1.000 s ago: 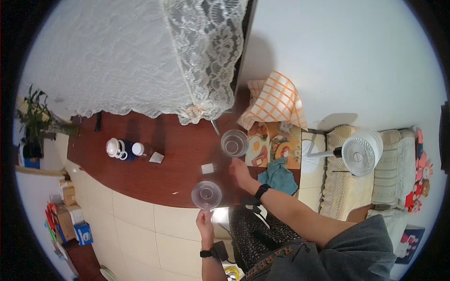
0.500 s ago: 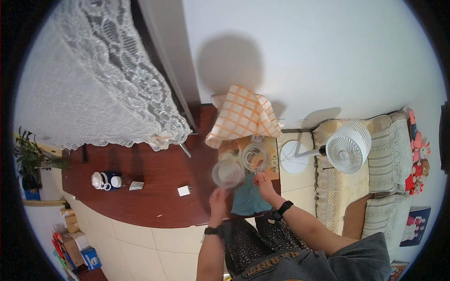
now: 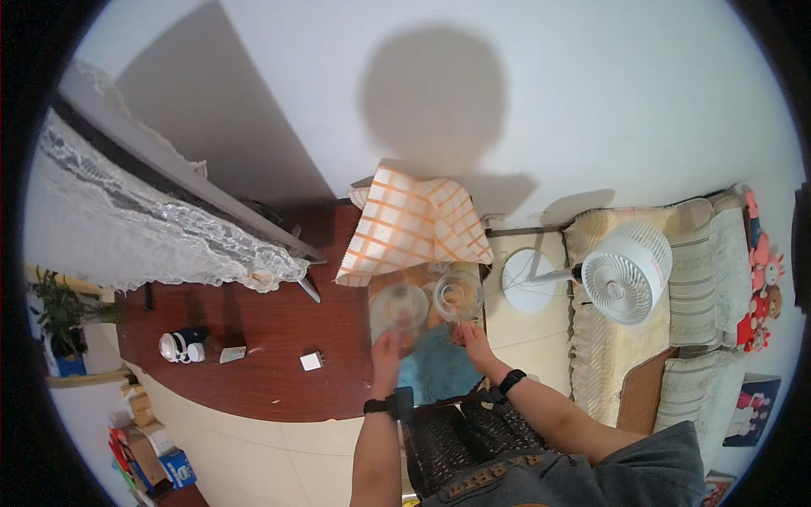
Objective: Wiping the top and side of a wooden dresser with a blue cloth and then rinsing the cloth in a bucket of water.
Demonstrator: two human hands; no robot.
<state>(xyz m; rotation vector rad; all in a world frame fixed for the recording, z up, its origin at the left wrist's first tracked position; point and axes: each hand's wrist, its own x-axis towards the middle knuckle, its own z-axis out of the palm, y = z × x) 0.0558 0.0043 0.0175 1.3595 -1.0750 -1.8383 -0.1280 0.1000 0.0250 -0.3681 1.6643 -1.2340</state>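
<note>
My left hand [image 3: 387,353] grips a clear glass bowl [image 3: 399,308] by its near rim. Beside it, my right hand [image 3: 474,340] holds a second clear glass bowl [image 3: 458,294]. Both bowls hover side by side over a small tray-like surface [image 3: 427,283] at the right end of a dark red wooden counter [image 3: 279,338]. A teal cloth [image 3: 435,372] lies just under my hands. An orange-and-white checked cloth [image 3: 414,224] is draped right behind the bowls. Each wrist wears a black band.
A white fan [image 3: 625,270] on a round base [image 3: 525,280] stands to the right, by a cream sofa [image 3: 676,321]. On the counter's left lie a small white box [image 3: 311,361] and white cups [image 3: 177,346]. Lace curtain [image 3: 152,245] hangs at left; a potted plant [image 3: 59,313] stands far left.
Both hands carried the glass bowls rightward along the counter and brought them together over the tray; the view has swung right and up with them.
</note>
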